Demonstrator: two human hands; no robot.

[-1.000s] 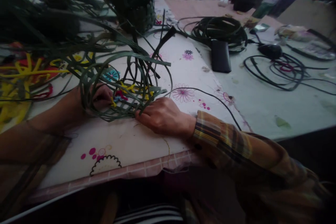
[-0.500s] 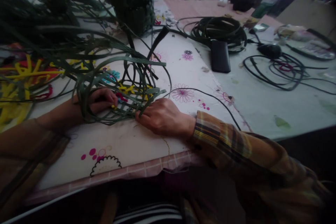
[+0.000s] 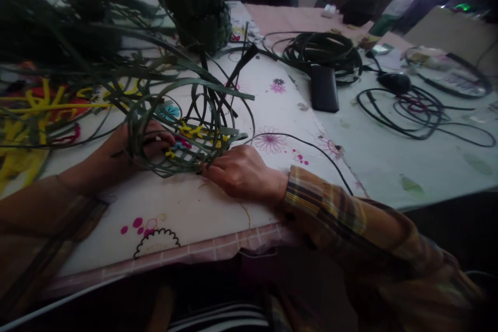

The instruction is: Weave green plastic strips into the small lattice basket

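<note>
On the flowered cloth (image 3: 218, 210), head view: dark-green woven piece (image 3: 198, 156), landmark, between both hands; yellow, red and blue strands (image 3: 190, 129) worked into it.
Tall woven basket (image 3: 194, 10): beyond landmark, upright; inside hidden.
Long axis: woven piece roughly hand to hand; many loose ends point away from person.
Left hand (image 3: 155, 140): landmark's left end, among loops; fingers half curled, can't tell if gripping.
Right hand (image 3: 241, 172): landmark's near right edge, fingers closed, pinching it.
Strip coil (image 3: 322, 52), black slab (image 3: 324, 88): beyond landmark, right.
</note>
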